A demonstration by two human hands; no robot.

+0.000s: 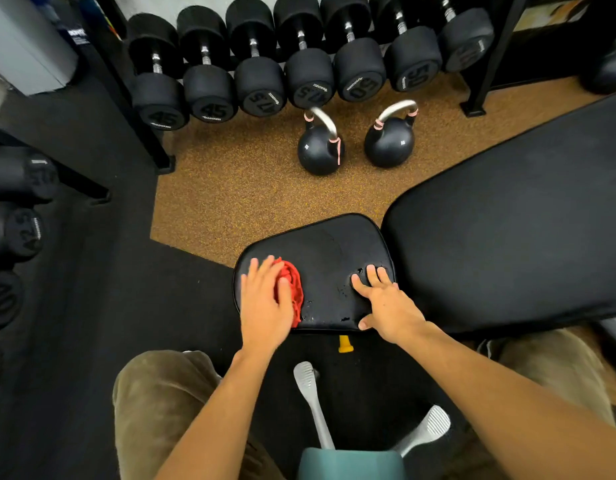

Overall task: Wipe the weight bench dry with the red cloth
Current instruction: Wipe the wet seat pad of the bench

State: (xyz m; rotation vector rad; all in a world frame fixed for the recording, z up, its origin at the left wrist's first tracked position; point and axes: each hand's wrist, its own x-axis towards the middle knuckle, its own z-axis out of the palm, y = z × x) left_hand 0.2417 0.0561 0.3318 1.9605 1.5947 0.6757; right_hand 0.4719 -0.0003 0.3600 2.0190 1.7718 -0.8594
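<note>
The weight bench has a small black seat pad and a long black back pad to its right. My left hand presses the crumpled red cloth flat onto the seat pad's left near corner, fingers straight. Only the cloth's right edge shows past my hand. My right hand rests on the seat's right near corner with fingers spread and straight. Water droplets and small wet patches glisten on the seat between my hands.
Two black kettlebells stand on the brown floor beyond the seat. A rack of black dumbbells lines the back, and more dumbbells sit at the left. Grey bench handles and a yellow knob lie below the seat.
</note>
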